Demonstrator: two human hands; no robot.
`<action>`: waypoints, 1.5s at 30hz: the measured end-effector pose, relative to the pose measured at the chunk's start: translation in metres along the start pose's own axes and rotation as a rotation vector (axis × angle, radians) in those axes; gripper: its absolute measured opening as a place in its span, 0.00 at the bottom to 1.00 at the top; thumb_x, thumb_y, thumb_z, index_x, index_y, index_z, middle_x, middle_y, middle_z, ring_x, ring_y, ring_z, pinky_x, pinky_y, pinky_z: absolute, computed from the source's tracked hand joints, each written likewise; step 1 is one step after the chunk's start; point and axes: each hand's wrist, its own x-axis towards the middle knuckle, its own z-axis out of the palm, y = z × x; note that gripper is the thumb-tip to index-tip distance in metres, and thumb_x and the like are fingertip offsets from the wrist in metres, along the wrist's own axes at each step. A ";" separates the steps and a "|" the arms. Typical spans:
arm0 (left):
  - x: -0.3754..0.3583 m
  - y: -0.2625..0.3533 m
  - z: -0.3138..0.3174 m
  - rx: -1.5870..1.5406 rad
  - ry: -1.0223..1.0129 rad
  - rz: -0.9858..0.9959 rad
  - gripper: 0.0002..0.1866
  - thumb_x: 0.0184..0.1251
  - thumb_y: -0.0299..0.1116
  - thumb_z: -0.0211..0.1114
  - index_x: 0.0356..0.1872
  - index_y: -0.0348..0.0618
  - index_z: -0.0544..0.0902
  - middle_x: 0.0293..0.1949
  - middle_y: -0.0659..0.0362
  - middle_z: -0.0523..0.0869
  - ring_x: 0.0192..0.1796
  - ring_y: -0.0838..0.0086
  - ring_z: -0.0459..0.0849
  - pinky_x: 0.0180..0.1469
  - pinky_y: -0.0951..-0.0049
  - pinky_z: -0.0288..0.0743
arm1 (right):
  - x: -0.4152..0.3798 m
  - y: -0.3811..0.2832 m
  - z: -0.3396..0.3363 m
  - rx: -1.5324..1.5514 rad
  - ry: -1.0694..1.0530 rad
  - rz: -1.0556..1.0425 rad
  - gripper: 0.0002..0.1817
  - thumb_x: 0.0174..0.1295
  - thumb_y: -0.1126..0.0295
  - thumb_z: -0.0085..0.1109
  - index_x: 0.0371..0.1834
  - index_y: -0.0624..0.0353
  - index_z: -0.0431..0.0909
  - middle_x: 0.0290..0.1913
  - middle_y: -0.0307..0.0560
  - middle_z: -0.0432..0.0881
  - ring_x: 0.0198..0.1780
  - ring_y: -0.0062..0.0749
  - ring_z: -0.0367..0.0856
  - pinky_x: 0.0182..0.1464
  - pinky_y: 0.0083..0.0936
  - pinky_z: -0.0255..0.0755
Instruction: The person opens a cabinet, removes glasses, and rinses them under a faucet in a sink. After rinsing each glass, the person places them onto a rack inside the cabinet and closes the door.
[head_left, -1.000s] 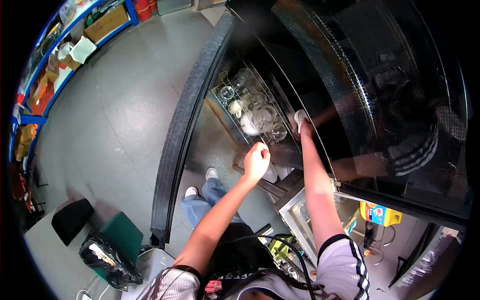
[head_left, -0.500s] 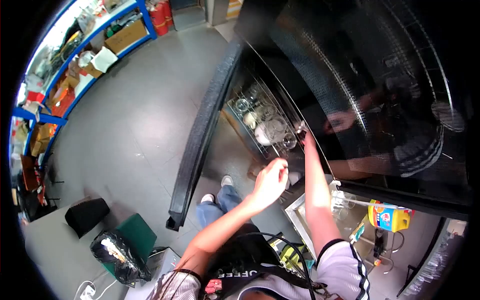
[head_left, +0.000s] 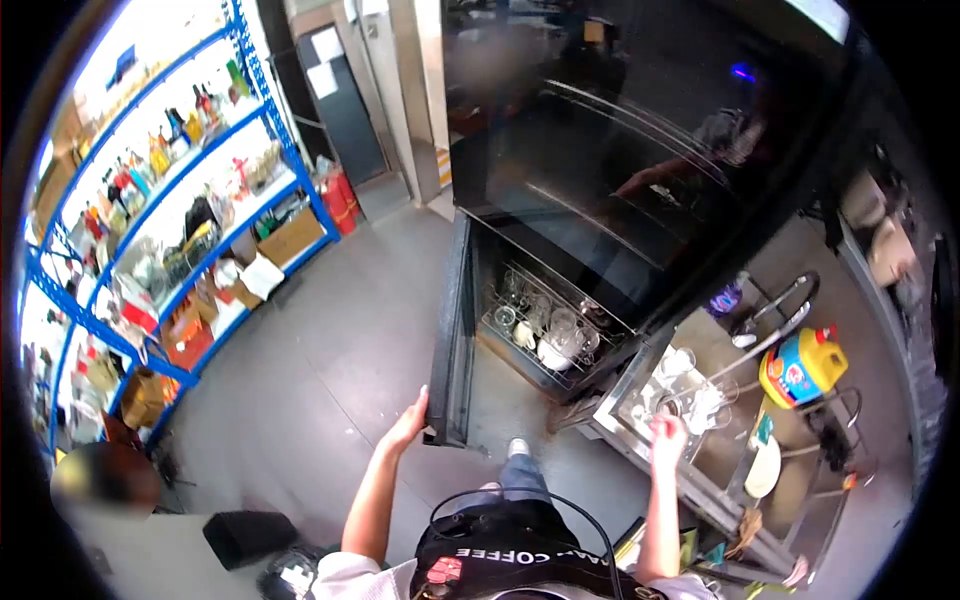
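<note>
Fingers of the left hand (head_left: pixel 405 425) are straight and close together, clamped on nothing, beside the outer face of the long, thick black cabinet door (head_left: pixel 455 360), which stands open; touching or just apart, I cannot tell. Of the 2 hands, the right hand (head_left: pixel 668 438) seems curled near the grey steel sink's rim (head_left: pixel 703 485); its grip is unclear. The door looks stiff and fairly heavy, best taken flat-palmed near its free edge. Clear glass cups (head_left: pixel 562 325) inside look fragile, easily jolted.
</note>
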 end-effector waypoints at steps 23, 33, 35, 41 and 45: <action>0.154 0.147 0.265 0.045 0.229 0.199 0.24 0.55 0.54 0.64 0.23 0.39 0.76 0.15 0.62 0.75 0.15 0.81 0.71 0.17 0.80 0.65 | -0.108 0.104 -0.342 0.170 0.618 0.206 0.08 0.62 0.72 0.53 0.37 0.66 0.76 0.34 0.47 0.81 0.33 0.25 0.78 0.38 0.19 0.75; 0.174 0.122 0.311 -0.796 -0.051 0.214 0.29 0.67 0.56 0.46 0.45 0.33 0.70 0.49 0.47 0.78 0.51 0.65 0.77 0.55 0.66 0.70 | 0.047 0.133 -0.314 0.196 0.169 0.179 0.08 0.63 0.74 0.50 0.40 0.66 0.75 0.34 0.47 0.81 0.35 0.26 0.79 0.40 0.21 0.74; 0.168 0.136 0.323 -0.827 -0.040 0.224 0.33 0.65 0.59 0.45 0.45 0.31 0.70 0.48 0.45 0.78 0.51 0.63 0.76 0.55 0.66 0.70 | 0.095 0.146 -0.278 0.252 0.003 0.195 0.08 0.63 0.74 0.48 0.41 0.65 0.75 0.32 0.47 0.81 0.34 0.26 0.79 0.39 0.19 0.74; 0.160 0.148 0.326 -0.851 -0.105 0.216 0.44 0.62 0.64 0.44 0.59 0.24 0.58 0.50 0.45 0.76 0.54 0.64 0.75 0.57 0.66 0.69 | 0.237 0.209 -0.145 0.258 -0.233 0.613 0.15 0.64 0.66 0.47 0.48 0.64 0.68 0.33 0.52 0.81 0.27 0.32 0.80 0.31 0.24 0.77; 0.150 0.142 0.331 -0.802 -0.066 0.246 0.39 0.65 0.62 0.39 0.58 0.32 0.63 0.53 0.48 0.76 0.56 0.66 0.73 0.58 0.67 0.67 | 0.301 0.253 -0.080 0.310 -0.168 0.800 0.21 0.60 0.58 0.50 0.48 0.64 0.67 0.33 0.54 0.81 0.27 0.37 0.81 0.30 0.25 0.77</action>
